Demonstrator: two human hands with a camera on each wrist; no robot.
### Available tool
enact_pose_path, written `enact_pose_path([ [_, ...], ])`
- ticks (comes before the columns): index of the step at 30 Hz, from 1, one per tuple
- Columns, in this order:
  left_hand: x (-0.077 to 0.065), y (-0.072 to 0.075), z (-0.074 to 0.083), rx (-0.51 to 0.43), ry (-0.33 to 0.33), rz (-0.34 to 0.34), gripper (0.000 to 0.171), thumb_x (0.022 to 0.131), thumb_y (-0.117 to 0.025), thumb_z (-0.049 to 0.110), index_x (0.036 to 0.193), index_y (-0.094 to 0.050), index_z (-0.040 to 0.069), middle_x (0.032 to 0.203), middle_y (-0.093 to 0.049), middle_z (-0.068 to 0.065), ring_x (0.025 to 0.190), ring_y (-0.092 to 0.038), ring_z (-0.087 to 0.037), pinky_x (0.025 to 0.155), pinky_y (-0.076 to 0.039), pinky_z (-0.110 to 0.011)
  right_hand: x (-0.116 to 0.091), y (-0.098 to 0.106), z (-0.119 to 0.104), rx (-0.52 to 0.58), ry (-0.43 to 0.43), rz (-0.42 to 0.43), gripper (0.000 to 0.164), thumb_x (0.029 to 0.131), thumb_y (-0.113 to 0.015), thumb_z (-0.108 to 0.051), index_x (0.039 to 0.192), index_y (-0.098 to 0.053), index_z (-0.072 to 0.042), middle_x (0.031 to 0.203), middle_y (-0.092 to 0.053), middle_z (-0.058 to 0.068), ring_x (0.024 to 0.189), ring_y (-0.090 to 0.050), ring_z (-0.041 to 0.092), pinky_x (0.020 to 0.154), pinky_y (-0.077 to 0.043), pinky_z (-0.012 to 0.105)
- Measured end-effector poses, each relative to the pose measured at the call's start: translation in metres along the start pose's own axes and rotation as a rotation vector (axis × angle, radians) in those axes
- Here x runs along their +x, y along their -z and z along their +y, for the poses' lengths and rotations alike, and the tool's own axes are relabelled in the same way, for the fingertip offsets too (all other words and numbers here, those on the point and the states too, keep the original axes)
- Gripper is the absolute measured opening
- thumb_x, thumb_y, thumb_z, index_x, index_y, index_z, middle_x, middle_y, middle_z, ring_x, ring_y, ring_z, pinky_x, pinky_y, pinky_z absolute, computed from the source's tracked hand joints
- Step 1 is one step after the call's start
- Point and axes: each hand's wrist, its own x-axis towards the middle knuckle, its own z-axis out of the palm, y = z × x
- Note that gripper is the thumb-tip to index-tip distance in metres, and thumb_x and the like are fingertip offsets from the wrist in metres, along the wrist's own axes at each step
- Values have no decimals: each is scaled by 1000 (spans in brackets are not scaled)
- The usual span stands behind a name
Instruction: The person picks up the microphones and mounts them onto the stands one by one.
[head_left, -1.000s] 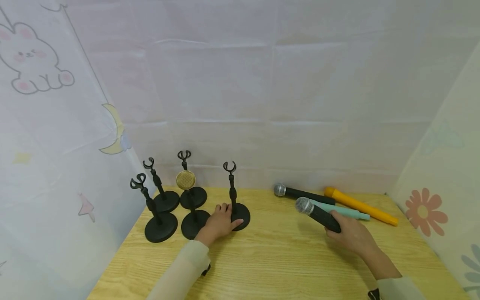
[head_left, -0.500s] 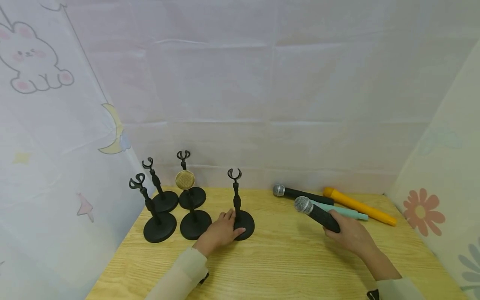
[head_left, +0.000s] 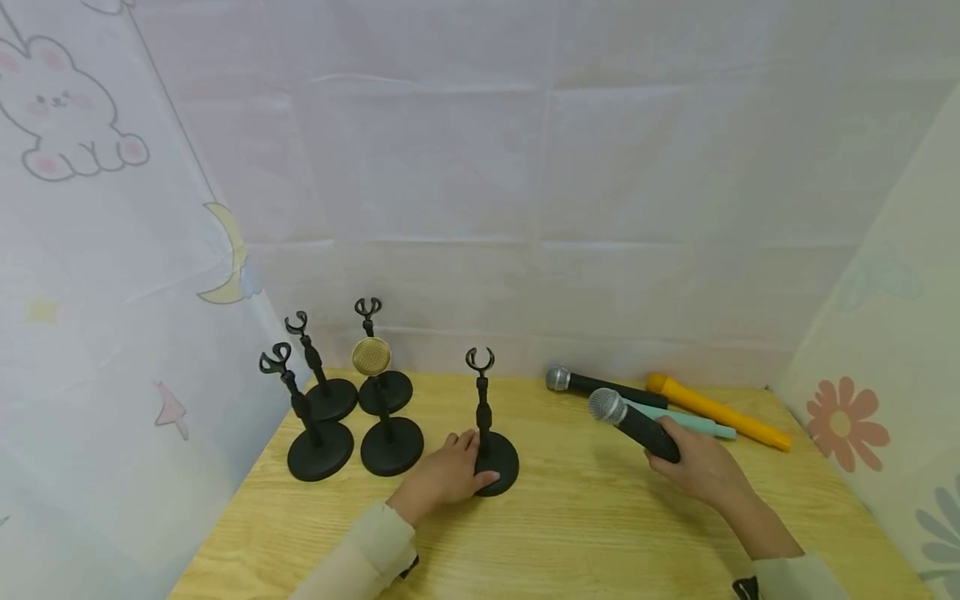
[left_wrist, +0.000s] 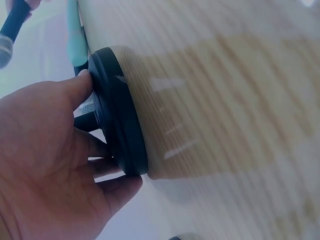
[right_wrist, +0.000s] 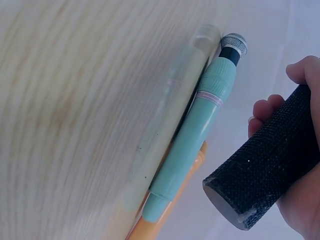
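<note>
My left hand point(head_left: 441, 477) grips a black microphone stand point(head_left: 502, 463) by its round base, thumb on one edge and fingers on the other. Up close in the left wrist view, the base point(left_wrist: 119, 115) sits at the tabletop between thumb and fingertips. The fork holder on top of this stand holds nothing. On the right, my right hand point(head_left: 701, 467) holds a black microphone point(head_left: 637, 428) with a silver mesh head, raised over the table and pointing up to the left. Its flat handle end shows in the right wrist view, fingers wrapped round the textured black handle point(right_wrist: 265, 160).
Several black stands point(head_left: 320, 452) stand at the left, one with a round gold mesh disc point(head_left: 371, 357) in front. Behind my right hand lie another black microphone point(head_left: 611, 388), a mint-green microphone point(head_left: 693, 422) and an orange microphone point(head_left: 720, 411). Fabric walls enclose the wooden table point(head_left: 570, 533).
My left hand has slid the stand toward me and to the right, away from the other stands. My right hand and its microphone have stayed nearly still.
</note>
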Motion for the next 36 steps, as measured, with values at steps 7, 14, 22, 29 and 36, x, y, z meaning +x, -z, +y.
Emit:
enact_pose_path([
  [7,-1,-8,3,30,-20,-7,86,99,-42,67,159,-32,7,162,-32,-10,147,-34,-33,109,-46,-44,-1,3,-5,14,3,4,35,88,-78,-25,116,-61,-10,91,-70,9,70,-60,17,59,-48,38],
  [14,-6,-11,11,47,-54,-11,88,98,-43,69,158,-34,6,160,-34,-10,145,-36,-31,109,-46,-42,-1,5,-8,23,3,3,36,89,-77,-25,118,-61,-10,91,-70,9,69,-60,16,58,-47,37],
  [22,-14,-8,22,22,-52,-30,87,98,-46,68,158,-35,6,160,-35,-11,146,-35,-32,111,-44,-43,1,5,-9,38,-1,15,36,90,-76,-25,118,-60,-10,90,-70,8,67,-58,15,57,-45,33],
  [29,-18,-12,29,41,-63,-27,88,98,-44,69,158,-35,5,159,-37,-11,144,-38,-28,110,-45,-40,1,5,-14,65,21,57,36,90,-77,-24,119,-62,-10,91,-70,7,68,-58,13,57,-47,33],
  [36,-23,-13,37,78,-92,-21,87,98,-41,69,158,-35,6,159,-37,-10,143,-39,-27,111,-43,-36,3,8,-20,90,44,85,36,89,-79,-22,117,-63,-9,93,-70,7,68,-60,12,57,-48,34],
])
